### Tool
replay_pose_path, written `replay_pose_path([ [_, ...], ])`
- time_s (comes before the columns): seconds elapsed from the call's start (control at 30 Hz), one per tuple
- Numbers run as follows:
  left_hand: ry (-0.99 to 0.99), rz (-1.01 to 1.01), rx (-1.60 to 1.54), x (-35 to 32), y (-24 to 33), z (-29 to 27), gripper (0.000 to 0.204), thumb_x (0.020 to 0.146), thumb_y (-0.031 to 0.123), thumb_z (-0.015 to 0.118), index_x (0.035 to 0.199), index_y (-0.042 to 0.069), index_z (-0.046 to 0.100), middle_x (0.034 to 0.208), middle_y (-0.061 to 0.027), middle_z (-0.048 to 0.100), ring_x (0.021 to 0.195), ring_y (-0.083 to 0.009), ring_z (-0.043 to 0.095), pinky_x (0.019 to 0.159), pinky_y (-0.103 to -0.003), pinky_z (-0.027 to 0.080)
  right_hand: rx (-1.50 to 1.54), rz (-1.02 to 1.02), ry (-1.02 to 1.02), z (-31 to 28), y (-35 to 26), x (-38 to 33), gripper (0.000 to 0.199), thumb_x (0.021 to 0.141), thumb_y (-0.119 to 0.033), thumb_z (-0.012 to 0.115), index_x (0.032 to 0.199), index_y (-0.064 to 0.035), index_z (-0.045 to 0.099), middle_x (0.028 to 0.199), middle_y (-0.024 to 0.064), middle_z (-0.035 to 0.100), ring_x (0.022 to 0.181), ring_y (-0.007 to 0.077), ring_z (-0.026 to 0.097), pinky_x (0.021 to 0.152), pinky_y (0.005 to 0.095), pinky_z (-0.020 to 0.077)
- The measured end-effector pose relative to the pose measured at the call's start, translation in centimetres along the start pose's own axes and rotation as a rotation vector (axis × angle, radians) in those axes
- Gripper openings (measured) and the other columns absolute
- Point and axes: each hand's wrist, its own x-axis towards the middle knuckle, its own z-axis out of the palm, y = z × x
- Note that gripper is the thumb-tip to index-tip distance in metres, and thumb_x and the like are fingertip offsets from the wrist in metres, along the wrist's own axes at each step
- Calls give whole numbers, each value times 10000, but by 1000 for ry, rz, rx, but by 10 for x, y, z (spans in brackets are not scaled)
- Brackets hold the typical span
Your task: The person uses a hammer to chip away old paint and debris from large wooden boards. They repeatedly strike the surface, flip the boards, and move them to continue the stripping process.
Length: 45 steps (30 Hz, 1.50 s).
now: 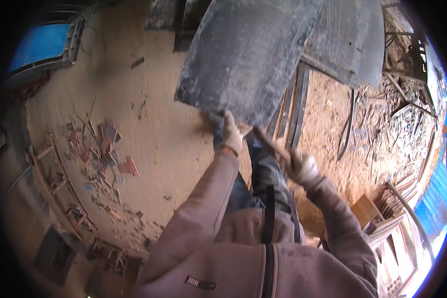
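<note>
A large dark grey sheet [243,59] with pale scuffs stretches away in front of me, its near edge by my hands. My left hand [231,135], in a pale work glove, is closed at that near edge, thumb on top and the other fingers mostly hidden. To its right, my gloved right hand [304,170] is wrapped round the wooden handle of a hammer [273,148]. The hammer's dark head end lies close to the sheet's near corner, beside the left hand; whether it touches the sheet I cannot tell.
More grey sheets [350,42] lie at the far right, over long dark rails [297,107]. Broken reddish and grey pieces [104,149] litter the sandy floor [159,129] at left. Scrap strips [407,126] heap at right, near a wooden box [366,212]. A blue panel [39,45] stands far left.
</note>
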Motion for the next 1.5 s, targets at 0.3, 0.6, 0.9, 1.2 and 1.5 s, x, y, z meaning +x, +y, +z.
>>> replay_pose_path([
  [0.3,-28,-109,-161,14,-1,-21,1079,817,734,706,1487,-37,357,1378,-202,490,1320,-387,491,1078,-561,463,400,535,20,26,2,-32,349,978,-397,664,1076,-63,640,803,263,675,800,451,705,685,469,552],
  [0.6,-220,-217,-388,9,-19,-4,980,822,742,664,1430,7,438,1457,-207,465,1181,-460,586,1016,-618,512,773,629,123,2,-1,-44,456,1013,-502,613,948,-51,625,743,-16,539,678,98,477,600,312,420],
  [0.9,-263,-27,-87,15,-35,-15,666,911,568,699,1318,58,563,1139,-137,679,1060,-307,665,927,-553,568,731,540,231,0,13,-57,455,1034,-495,577,1007,-42,609,668,-10,536,547,90,484,498,265,395],
  [1.2,-16,71,-73,-60,-1,-101,513,1021,400,628,1314,-15,557,1205,-147,656,1019,-274,677,855,-485,629,393,106,212,-65,5,3,474,1014,-498,588,1141,-43,614,717,155,632,644,313,675,562,398,480],
  [1.5,71,-75,-229,-109,-5,-175,821,970,660,543,1498,45,419,1426,-135,556,1286,-307,567,1014,-534,536,235,58,-158,-106,-76,138,270,871,-220,801,1016,-71,628,787,112,708,680,193,708,587,366,539],
])
